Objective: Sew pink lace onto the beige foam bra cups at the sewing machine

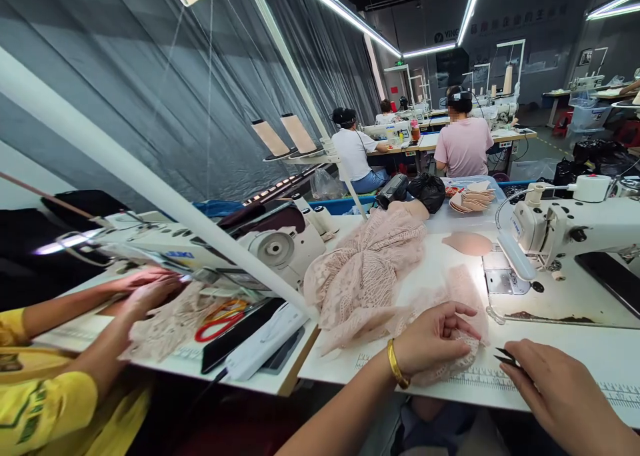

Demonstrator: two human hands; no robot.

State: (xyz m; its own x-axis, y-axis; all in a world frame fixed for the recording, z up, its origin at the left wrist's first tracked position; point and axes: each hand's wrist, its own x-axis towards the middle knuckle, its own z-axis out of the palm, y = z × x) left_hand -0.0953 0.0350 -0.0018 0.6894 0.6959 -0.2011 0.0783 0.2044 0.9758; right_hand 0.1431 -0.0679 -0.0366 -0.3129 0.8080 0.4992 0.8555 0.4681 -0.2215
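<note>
My left hand (440, 339), with a gold bracelet at the wrist, is closed on the edge of a pale pink lace fabric (465, 353) at the front of the sewing table. My right hand (555, 383) grips small dark thread snips (509, 357), their two pointed tips towards the lace and apart from it. The palm side of that hand hides most of the tool. Sheer cloth runs from my left hand to a large heap of beige-pink lace (370, 263). Behind my hands stands a white sewing machine (550, 226), its needle area lit.
A flat pink cup piece (467, 243) lies behind the cloth, near a clear bin (487, 189) of similar pieces. A phone (613, 283) rests on the machine bed. At left, a co-worker's hands (150, 286) work at another machine beside red-handled scissors (220, 326). A white pole (150, 169) slants across.
</note>
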